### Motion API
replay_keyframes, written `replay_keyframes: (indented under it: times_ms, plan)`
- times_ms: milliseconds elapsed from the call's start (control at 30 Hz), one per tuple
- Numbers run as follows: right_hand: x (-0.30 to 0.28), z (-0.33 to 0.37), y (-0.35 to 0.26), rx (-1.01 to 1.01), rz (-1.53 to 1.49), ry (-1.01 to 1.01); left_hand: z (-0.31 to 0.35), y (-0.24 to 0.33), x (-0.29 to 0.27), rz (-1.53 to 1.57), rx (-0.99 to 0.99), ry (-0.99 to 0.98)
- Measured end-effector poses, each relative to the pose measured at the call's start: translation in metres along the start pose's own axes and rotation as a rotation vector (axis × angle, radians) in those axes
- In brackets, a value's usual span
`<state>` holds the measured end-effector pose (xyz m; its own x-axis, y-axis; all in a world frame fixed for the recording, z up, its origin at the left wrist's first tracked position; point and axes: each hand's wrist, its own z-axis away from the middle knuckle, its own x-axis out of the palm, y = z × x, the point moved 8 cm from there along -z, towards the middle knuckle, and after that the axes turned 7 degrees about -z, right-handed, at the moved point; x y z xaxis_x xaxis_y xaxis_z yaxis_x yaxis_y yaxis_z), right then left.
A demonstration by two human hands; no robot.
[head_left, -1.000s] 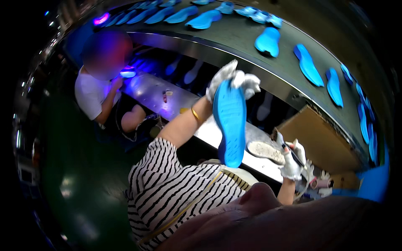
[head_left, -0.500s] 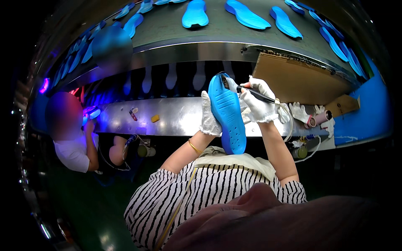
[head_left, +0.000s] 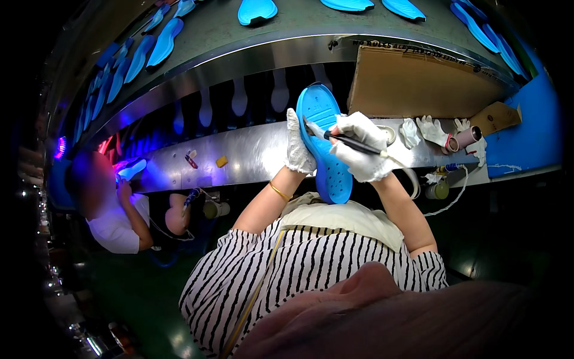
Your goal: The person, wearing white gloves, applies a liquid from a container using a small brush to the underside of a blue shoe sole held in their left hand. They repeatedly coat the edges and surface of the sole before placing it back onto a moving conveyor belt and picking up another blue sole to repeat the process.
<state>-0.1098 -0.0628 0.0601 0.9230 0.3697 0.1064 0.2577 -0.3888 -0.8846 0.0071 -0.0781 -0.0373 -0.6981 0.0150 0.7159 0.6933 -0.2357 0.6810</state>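
Observation:
A blue shoe sole (head_left: pixel 336 178) stands nearly upright in front of me, its patterned face with grooves and small holes toward me. My left hand (head_left: pixel 299 148), in a white glove, grips the sole along its left edge. In my gloved right hand (head_left: pixel 366 163) is a black-handled brush (head_left: pixel 353 143) with a pale hose trailing from its back end. The brush's whitish tip lies against the sole's left rim, about mid-length, just beside my left hand. Wet material on the sole cannot be made out clearly.
Blue soles (head_left: pixel 257 11) lie on a green conveyor belt (head_left: pixel 287 37) at the far side. A metal shelf (head_left: pixel 251 152) carries a yellow block (head_left: pixel 222 161), white gloves (head_left: pixel 429 128) and a pinkish cylinder (head_left: pixel 468 137). Cardboard (head_left: pixel 412 84) leans behind. Another person (head_left: pixel 116 221) works at left.
The brush has moved from the sole's top end down to its left rim, my right hand moving with it. The sole has shifted slightly upward in view, still in my left hand.

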Motion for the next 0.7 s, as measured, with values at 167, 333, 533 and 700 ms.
replay_keyframes:
  times_ms: [167, 333, 533, 700]
  plan:
    - [0.003, 0.008, -0.022, -0.261, 0.318, -0.013, -0.005, 0.003, 0.001, 0.004, -0.036, -0.022]
    - [-0.005, 0.025, 0.001, -0.018, 0.241, -0.032, -0.002, 0.01, -0.007, 0.015, -0.042, 0.017]
    - [0.007, 0.043, -0.002, 0.04, 0.166, -0.093, 0.004, 0.014, -0.01, -0.047, -0.06, 0.064]
    - [-0.033, 0.067, 0.035, 0.163, 0.123, 0.066, 0.035, -0.02, -0.009, 0.059, -0.214, -0.222]
